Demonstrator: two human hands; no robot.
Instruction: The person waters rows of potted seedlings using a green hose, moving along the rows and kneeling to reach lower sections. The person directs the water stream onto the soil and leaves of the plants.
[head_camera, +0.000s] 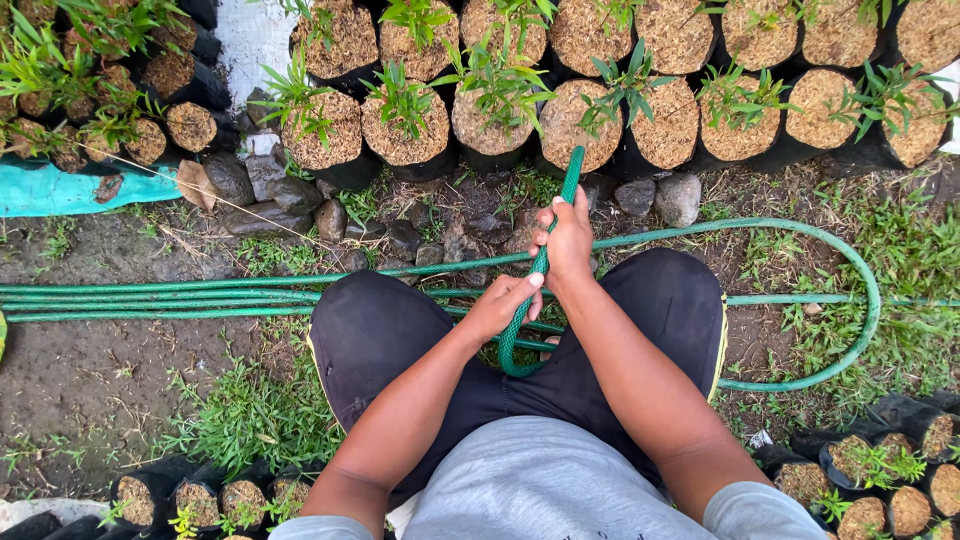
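Both hands are gripping the green hose (520, 330), the right hand (566, 243) closing its fingers near the nozzle end pointing away toward the seedling bags (405, 125), the left hand (497, 305) clasping it just behind

Soft, even daylight, faint shadows, sharp focus, slight wide-angle bending at edges.

Open ground left of the knees; potted seedlings (405, 125) and stones (660, 195) ahead.
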